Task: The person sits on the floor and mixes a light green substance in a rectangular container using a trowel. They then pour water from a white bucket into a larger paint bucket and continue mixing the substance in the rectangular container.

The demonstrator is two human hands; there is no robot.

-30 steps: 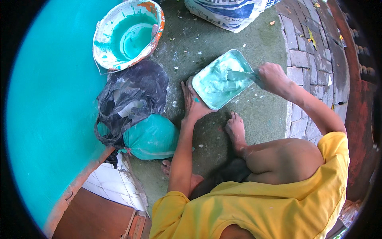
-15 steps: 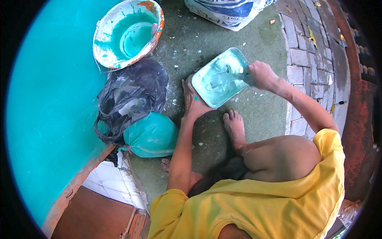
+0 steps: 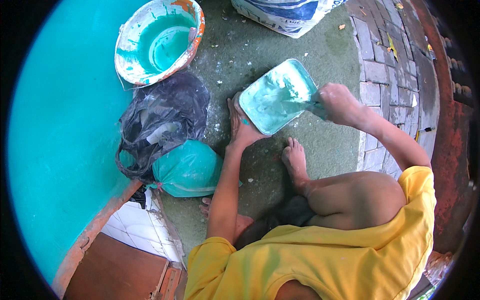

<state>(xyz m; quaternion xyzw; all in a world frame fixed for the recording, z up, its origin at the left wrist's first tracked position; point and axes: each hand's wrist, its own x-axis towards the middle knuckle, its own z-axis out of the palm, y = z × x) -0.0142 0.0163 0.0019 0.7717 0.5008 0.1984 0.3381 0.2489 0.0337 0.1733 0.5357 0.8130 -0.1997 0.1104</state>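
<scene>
A rectangular container (image 3: 270,128) smeared pale teal holds a thick white and teal paste (image 3: 280,92), with whiter lumps toward its far right corner. My left hand (image 3: 243,126) is closed around the container's left and near side, a teal paint spot on its skin. Over the right rim, my right hand (image 3: 341,104) is wrapped round the handle of a teal-smeared putty knife (image 3: 317,109). Its blade reaches into the paste and is partly blurred and hard to make out.
A paint-streaked bucket (image 3: 127,70) with teal liquid stands at the far left. Beside it lie a black plastic bag (image 3: 177,100) and a tied teal bag (image 3: 187,170) against the teal wall (image 3: 65,125). A white and blue sack (image 3: 287,17) is at the back; paving bricks (image 3: 372,92) run along the right.
My right hand has pulled the putty knife rightward, toward the container's right rim. The paste's surface has shifted. My left hand stays on the container.
</scene>
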